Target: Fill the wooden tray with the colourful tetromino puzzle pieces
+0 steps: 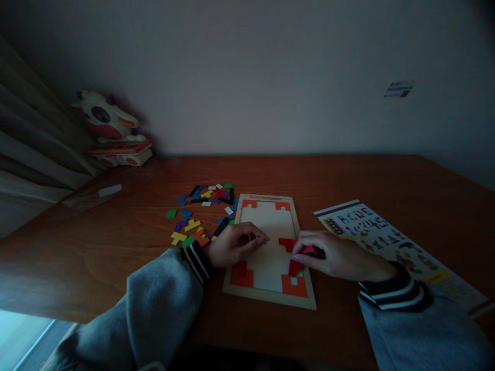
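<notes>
A wooden puzzle board (266, 294) lies on the table with orange pieces in its corners. Over its left edge is my left hand (237, 243), thumb and fingertips pressed together; whether something tiny is between them I cannot make out. My right hand (328, 252) pinches a red piece (308, 250) above the board's right side. Just left of those fingers lies another red piece (286, 242), and below them one more red piece (294, 268). A further red piece (240, 268) touches the orange piece (242, 279) at the lower left.
Many coloured pieces (192, 224) are scattered left of the board. A printed pattern sheet (382, 234) lies to the right, partly under my right forearm. At the back left stands a cow-shaped toy (112, 129). A white strip (110, 190) is on the table.
</notes>
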### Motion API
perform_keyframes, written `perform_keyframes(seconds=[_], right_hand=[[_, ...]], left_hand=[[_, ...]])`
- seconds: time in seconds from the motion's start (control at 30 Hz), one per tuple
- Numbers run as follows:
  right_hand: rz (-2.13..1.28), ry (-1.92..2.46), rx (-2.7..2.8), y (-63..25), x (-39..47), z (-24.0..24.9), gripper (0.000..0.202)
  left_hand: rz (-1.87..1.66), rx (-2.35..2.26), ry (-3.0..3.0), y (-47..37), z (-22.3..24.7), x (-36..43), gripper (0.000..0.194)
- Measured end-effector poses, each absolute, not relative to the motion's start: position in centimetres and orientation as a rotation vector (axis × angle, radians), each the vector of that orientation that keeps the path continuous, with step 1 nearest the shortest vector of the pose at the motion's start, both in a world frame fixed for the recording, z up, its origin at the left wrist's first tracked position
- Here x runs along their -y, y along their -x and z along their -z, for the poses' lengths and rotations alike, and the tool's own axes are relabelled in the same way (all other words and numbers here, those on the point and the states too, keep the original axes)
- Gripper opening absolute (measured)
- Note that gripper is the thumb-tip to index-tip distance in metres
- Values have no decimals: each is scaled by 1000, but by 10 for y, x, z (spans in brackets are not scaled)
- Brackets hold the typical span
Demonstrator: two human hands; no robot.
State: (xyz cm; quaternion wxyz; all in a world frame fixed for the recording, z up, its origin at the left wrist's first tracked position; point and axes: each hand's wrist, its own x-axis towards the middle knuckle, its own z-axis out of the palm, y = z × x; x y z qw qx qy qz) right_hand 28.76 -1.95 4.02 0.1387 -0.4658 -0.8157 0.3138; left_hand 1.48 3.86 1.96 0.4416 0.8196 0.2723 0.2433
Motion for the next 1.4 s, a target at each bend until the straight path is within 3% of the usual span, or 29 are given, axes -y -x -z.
perform_keyframes(seconds=[0.23,0.93,1.23,1.4], right_hand=[[-968,1325,2350,-287,18,-31,17],[-1081,1451,2184,-287,15,-28,35],[-978,1486,2172,-285,12,-25,43],[-834,1457,2096,-284,10,-22,35]], left_hand=[[-597,-687,-2032,-16,-21,-38,30],[-598,-678,-2062,-17,-22,-38,32],[-599,-675,-2066,-17,-23,-38,30],[-596,-665,-2061,-17,-21,-39,31]])
